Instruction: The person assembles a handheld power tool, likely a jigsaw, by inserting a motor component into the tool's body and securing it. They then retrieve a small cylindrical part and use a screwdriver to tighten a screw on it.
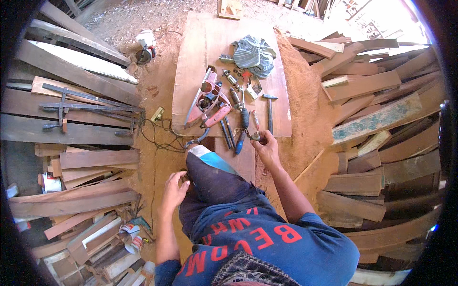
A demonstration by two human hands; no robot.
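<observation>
While the right hand pinches a small dark part between thumb and fingers at the near edge of the wooden board, the left hand lies beside the bent knee, fingers loosely curled; whether they grip anything, I cannot tell. A blue-handled screwdriver, pliers and a hammer crowd around the part. Farther left lies an opened pinkish-red power-tool housing; a crumpled striped cloth sits beyond, and timber flanks both sides.
</observation>
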